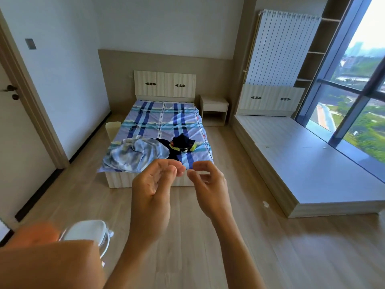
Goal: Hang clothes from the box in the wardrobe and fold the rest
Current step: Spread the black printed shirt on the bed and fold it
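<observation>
A bed (166,117) with a blue plaid sheet stands ahead of me. At its near end lies a crumpled pale blue-grey garment (135,155). Beside that sits a dark navy garment (182,144) with yellow-green trim. Both my hands are raised in front of me, over the floor short of the bed's foot. My left hand (154,184) and my right hand (208,182) have loosely curled fingers, almost fingertip to fingertip, and hold nothing. No box or wardrobe is in view.
A cream container (112,128) stands on the floor left of the bed. A nightstand (213,109) is at the bed's right. A raised wooden platform (302,163) runs along the window. A door (12,132) is at left. A white object (87,231) shows near my body.
</observation>
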Tool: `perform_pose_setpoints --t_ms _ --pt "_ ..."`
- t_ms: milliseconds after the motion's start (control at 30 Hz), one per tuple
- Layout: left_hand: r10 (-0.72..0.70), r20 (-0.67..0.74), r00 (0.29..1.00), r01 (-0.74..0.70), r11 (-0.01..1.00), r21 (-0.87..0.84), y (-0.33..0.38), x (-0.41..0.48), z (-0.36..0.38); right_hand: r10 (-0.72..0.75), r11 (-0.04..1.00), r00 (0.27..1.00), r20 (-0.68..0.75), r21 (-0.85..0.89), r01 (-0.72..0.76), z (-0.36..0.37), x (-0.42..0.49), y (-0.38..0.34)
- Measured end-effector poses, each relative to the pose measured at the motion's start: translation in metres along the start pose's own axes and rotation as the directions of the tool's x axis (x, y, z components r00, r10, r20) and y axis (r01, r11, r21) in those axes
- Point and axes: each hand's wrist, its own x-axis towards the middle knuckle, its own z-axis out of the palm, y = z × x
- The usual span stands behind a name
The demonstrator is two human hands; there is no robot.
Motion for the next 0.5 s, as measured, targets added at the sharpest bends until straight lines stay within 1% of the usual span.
perform_pose_setpoints --t_ms 100,267,433,500 --pt "0.000 0.027 1.000 0.000 1.000 -0.010 -0.029 0.073 -0.004 0.017 1.000 0.999 -0.033 0.010 -0.016 0.029 0.066 0.005" --pt "-0.019 0.071 0.997 0.020 1.000 -0.017 -0.084 0.181 -0.002 0.045 0.999 0.998 -0.040 -0.009 -0.045 0.068 0.174 0.020" --pt "-0.053 0.096 0.994 0.052 0.999 0.010 -0.156 0.266 0.009 0.078 0.997 0.997 -0.024 0.011 -0.078 0.104 0.274 0.063" --pt "-0.036 0.081 0.996 0.033 0.999 0.036 -0.193 0.311 0.018 0.074 0.997 0.997 -0.008 0.010 -0.074 0.120 0.328 0.087"
